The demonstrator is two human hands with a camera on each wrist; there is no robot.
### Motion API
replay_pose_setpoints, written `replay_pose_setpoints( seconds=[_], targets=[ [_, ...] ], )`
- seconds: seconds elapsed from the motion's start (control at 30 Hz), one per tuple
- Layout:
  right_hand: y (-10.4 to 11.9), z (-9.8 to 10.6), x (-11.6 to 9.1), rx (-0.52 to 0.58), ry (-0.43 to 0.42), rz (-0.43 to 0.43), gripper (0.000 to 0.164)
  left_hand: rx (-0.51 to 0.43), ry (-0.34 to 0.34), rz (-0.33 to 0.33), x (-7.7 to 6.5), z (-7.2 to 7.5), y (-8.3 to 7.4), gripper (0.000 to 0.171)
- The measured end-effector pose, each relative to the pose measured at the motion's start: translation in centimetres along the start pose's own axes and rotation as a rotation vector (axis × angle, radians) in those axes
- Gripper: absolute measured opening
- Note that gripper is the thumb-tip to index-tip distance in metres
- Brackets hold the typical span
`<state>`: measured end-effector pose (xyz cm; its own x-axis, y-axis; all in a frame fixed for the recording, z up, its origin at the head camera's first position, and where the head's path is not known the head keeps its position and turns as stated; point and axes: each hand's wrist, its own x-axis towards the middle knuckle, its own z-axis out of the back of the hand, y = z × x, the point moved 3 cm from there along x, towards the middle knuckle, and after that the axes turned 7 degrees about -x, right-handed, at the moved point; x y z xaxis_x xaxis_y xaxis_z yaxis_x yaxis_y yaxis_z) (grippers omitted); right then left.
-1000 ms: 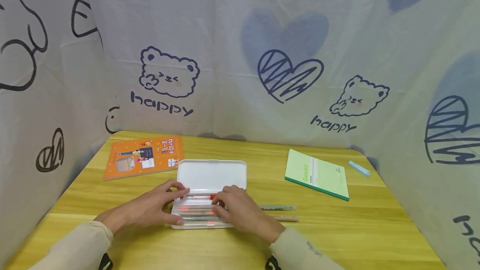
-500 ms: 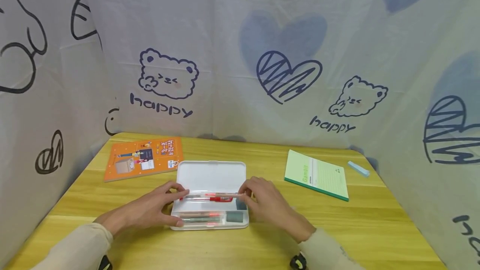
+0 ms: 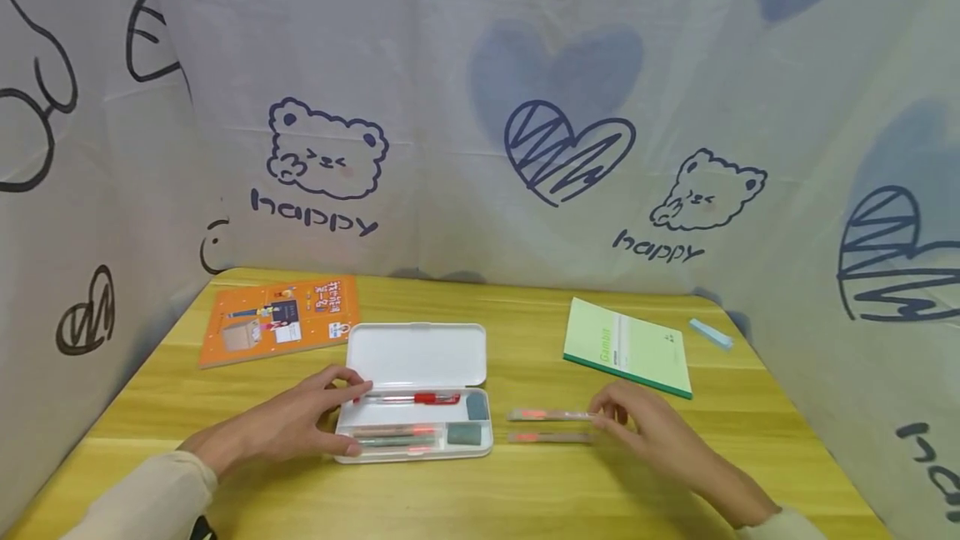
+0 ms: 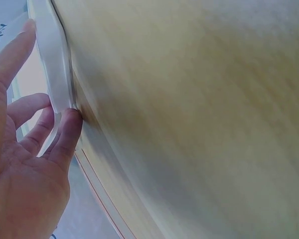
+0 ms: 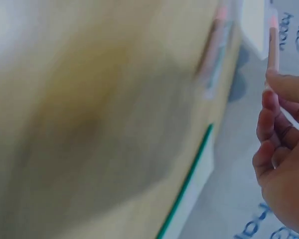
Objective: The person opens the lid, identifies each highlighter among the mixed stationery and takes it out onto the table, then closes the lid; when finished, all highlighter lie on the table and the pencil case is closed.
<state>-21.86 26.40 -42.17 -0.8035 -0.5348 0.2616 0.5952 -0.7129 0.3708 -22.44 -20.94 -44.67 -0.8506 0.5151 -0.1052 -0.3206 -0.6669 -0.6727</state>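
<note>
A white pencil case (image 3: pixel 416 354) lies with its lid folded back. My left hand (image 3: pixel 281 419) grips its left end, thumb at the front corner and index finger near the hinge. Inside the case are a red-capped pen (image 3: pixel 437 398), several slim pens (image 3: pixel 393 442) in the front compartment, and two grey-blue blocks (image 3: pixel 465 434) at the right. To the right of the case, my right hand (image 3: pixel 660 440) pinches one end of a pinkish pen (image 5: pixel 273 47), held above the table. Below it a similar pen (image 3: pixel 551 437) lies on the wood; the right wrist view also shows a greenish pen (image 5: pixel 219 62).
An orange booklet (image 3: pixel 281 323) lies at the back left of the wooden table (image 3: pixel 450 502). At the back right are a pale green notebook (image 3: pixel 630 348) and a small light blue stick (image 3: pixel 711 333). Patterned cloth (image 3: pixel 442 215) hangs around the table's back and sides.
My right hand has lifted a pen from the pencil case's front compartment and carried it right, over the pens on the table. My left hand stays on the case.
</note>
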Motion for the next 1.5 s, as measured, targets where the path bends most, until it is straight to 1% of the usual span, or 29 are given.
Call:
replay_pose_setpoints(
  seconds=[0.07,0.13,0.2,0.33,0.43,0.6,0.77,1.03,1.13,1.27,1.5],
  targets=[
    [-0.7,0.0,-1.2,0.028,0.023,0.004,0.004,0.006,-0.003,-0.006,0.0,0.0,0.0,0.088],
    [-1.3,-0.4,-2.1,0.069,0.060,-0.010,0.004,0.015,-0.005,-0.013,-0.1,0.0,0.0,0.088],
    [-1.8,-0.9,-2.9,0.124,0.114,-0.047,0.003,0.013,-0.004,-0.012,-0.1,0.0,0.1,0.087],
    [-2.3,-2.0,-3.8,0.219,0.207,-0.124,0.011,0.005,-0.001,0.004,-0.1,0.1,0.1,0.087],
    [-2.3,-2.7,-4.0,0.238,0.237,-0.154,0.013,0.009,-0.002,0.004,0.0,0.1,0.1,0.087],
    [-1.9,-3.4,-3.6,0.204,0.254,-0.176,0.016,0.015,-0.005,0.003,0.0,0.0,-0.1,0.087],
    [-1.6,-3.5,-3.1,0.173,0.264,-0.197,0.014,0.013,-0.003,0.008,0.1,0.0,-0.2,0.086],
    [-1.3,-3.5,-3.0,0.188,0.265,-0.185,0.012,0.024,0.000,-0.013,0.0,0.1,-0.2,0.085],
    [-1.3,-3.5,-3.0,0.186,0.267,-0.187,0.012,0.022,0.001,-0.011,0.0,0.1,-0.1,0.084],
    [-1.4,-3.6,-2.9,0.178,0.272,-0.194,0.014,0.014,0.006,0.003,0.1,0.0,0.0,0.084],
    [-1.4,-3.7,-2.9,0.177,0.271,-0.205,0.018,0.016,0.012,-0.008,0.1,0.0,-0.1,0.084]
  ],
)
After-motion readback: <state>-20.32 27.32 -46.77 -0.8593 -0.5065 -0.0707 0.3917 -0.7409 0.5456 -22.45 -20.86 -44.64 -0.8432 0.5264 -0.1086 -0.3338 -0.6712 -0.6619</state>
